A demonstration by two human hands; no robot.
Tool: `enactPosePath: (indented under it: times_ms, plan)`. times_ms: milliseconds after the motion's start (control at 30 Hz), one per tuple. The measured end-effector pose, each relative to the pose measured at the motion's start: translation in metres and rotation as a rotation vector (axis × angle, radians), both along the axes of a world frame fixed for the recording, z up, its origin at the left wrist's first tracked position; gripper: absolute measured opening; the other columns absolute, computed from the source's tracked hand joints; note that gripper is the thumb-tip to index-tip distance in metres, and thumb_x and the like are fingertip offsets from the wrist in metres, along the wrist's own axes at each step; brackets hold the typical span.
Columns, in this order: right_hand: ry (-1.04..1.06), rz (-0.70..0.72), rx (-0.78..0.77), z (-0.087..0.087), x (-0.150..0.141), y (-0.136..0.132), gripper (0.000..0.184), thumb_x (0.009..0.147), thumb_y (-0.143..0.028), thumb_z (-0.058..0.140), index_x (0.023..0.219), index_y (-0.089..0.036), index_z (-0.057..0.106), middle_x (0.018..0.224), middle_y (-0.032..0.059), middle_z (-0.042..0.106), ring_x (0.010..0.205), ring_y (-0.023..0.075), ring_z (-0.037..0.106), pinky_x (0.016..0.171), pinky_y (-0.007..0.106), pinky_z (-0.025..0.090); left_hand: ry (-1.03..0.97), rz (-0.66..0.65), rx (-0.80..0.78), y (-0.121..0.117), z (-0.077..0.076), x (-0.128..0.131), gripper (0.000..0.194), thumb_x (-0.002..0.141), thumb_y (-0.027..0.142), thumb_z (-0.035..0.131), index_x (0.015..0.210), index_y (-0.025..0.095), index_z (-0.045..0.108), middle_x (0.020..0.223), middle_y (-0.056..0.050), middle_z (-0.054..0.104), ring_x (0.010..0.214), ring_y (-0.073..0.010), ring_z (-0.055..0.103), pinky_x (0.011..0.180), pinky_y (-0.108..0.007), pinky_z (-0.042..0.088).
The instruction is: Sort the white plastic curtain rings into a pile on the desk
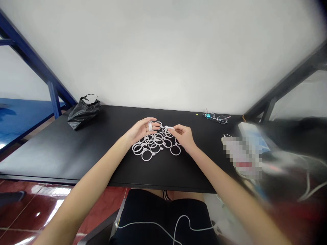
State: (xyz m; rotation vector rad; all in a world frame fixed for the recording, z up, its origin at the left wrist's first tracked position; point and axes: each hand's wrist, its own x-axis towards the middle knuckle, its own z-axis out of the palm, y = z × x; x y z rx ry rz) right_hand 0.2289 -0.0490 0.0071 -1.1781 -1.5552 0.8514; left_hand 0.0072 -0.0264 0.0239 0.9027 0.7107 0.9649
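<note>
A loose heap of white curtain rings (146, 155), each with a small eyelet, lies on the black table (122, 173). At the heap's upper left is my left hand (143, 129), palm turned up and fingers stretched out. A white band (150, 126) lies across its fingers; I cannot tell whether it is a ring seen edge-on or something worn. On the right of the heap, my right hand (184, 135) pinches a white curtain ring (169, 128) between thumb and fingertips, just above the other rings.
Toward the back left lies a black plastic bag (84, 111). Eyeglasses (216, 117) rest near the wall at the back right. White boxes (251, 134) and a blurred clear plastic bag (288, 173) are at the right. A white cable (143, 223) runs across my lap.
</note>
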Motion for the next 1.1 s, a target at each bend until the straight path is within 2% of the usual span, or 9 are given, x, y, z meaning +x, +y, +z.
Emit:
enactPosePath:
  times_ms: [133, 233, 333, 500, 667, 767, 833, 967, 1100]
  plan:
    - [0.4, 0.003, -0.366, 0.012, -0.003, -0.003, 0.037, 0.061, -0.048, 0.082, 0.062, -0.017, 0.062, 0.059, -0.0027, 0.056, 0.046, 0.0056, 0.04, 0.041, 0.022, 0.033, -0.073, -0.173, 0.022, -0.006, 0.004, 0.001, 0.037, 0.091, 0.04, 0.056, 0.115, 0.014, 0.063, 0.113, -0.016, 0.069, 0.107, -0.0271, 0.065, 0.096, -0.043, 0.048]
    - [0.519, 0.037, -0.438, 0.018, -0.004, -0.007, 0.037, 0.053, -0.041, 0.088, 0.071, -0.018, 0.065, 0.064, -0.0029, 0.06, 0.052, 0.0064, 0.049, 0.044, 0.019, 0.038, -0.1, -0.326, 0.038, -0.011, 0.003, 0.007, 0.043, 0.091, 0.046, 0.055, 0.121, 0.015, 0.06, 0.119, -0.018, 0.067, 0.113, -0.029, 0.062, 0.098, -0.045, 0.046]
    - [0.527, 0.051, -0.42, 0.02, -0.005, -0.01, 0.038, 0.052, -0.036, 0.09, 0.075, -0.018, 0.066, 0.064, -0.0031, 0.063, 0.055, 0.0077, 0.054, 0.046, 0.019, 0.043, -0.053, -0.364, 0.042, -0.015, -0.002, 0.015, 0.045, 0.09, 0.049, 0.056, 0.121, 0.016, 0.061, 0.118, -0.017, 0.066, 0.114, -0.0285, 0.061, 0.097, -0.044, 0.047]
    - [0.452, 0.135, -0.338, 0.018, -0.006, -0.013, 0.033, 0.061, -0.038, 0.085, 0.081, -0.017, 0.07, 0.073, 0.0021, 0.071, 0.064, 0.0126, 0.063, 0.056, 0.024, 0.051, 0.029, -0.19, 0.105, -0.02, -0.006, 0.026, 0.035, 0.09, 0.045, 0.058, 0.11, 0.016, 0.063, 0.11, -0.014, 0.068, 0.109, -0.027, 0.062, 0.084, -0.037, 0.052]
    - [0.332, 0.139, -0.144, 0.01, -0.011, -0.014, 0.031, 0.064, -0.039, 0.083, 0.085, -0.018, 0.072, 0.076, 0.0044, 0.073, 0.064, 0.0164, 0.066, 0.051, 0.026, 0.05, -0.032, -0.11, 0.072, -0.022, -0.002, 0.027, 0.034, 0.09, 0.044, 0.056, 0.111, 0.018, 0.06, 0.114, -0.014, 0.067, 0.107, -0.0259, 0.062, 0.083, -0.038, 0.051]
    - [0.308, 0.153, -0.075, 0.007, -0.013, -0.015, 0.03, 0.068, -0.037, 0.081, 0.09, -0.019, 0.072, 0.084, 0.0057, 0.074, 0.071, 0.0185, 0.068, 0.052, 0.026, 0.051, -0.102, -0.137, 0.019, -0.022, 0.001, 0.024, 0.04, 0.092, 0.045, 0.052, 0.121, 0.019, 0.056, 0.118, -0.015, 0.066, 0.108, -0.0261, 0.062, 0.091, -0.044, 0.049]
    - [0.313, 0.126, -0.047, 0.005, -0.013, -0.015, 0.029, 0.072, -0.038, 0.078, 0.093, -0.02, 0.073, 0.084, 0.0054, 0.074, 0.066, 0.0168, 0.067, 0.05, 0.026, 0.051, -0.14, -0.164, -0.013, -0.021, 0.002, 0.023, 0.043, 0.093, 0.047, 0.05, 0.126, 0.019, 0.054, 0.121, -0.016, 0.065, 0.113, -0.0277, 0.061, 0.095, -0.048, 0.046]
    - [0.297, 0.012, -0.013, 0.004, -0.01, -0.012, 0.027, 0.077, -0.043, 0.072, 0.09, -0.019, 0.073, 0.063, 0.0017, 0.066, 0.049, 0.0121, 0.056, 0.041, 0.024, 0.044, -0.147, -0.221, -0.043, -0.021, 0.002, 0.022, 0.047, 0.094, 0.048, 0.047, 0.129, 0.017, 0.053, 0.125, -0.019, 0.063, 0.121, -0.031, 0.056, 0.099, -0.052, 0.042]
    - [0.2, 0.046, 0.073, 0.006, -0.009, -0.012, 0.023, 0.076, -0.043, 0.072, 0.077, -0.02, 0.073, 0.081, 0.0039, 0.067, 0.05, 0.0092, 0.052, 0.039, 0.024, 0.039, -0.164, -0.222, -0.058, -0.021, 0.001, 0.023, 0.049, 0.094, 0.049, 0.047, 0.13, 0.017, 0.054, 0.125, -0.018, 0.063, 0.121, -0.0306, 0.057, 0.101, -0.051, 0.042]
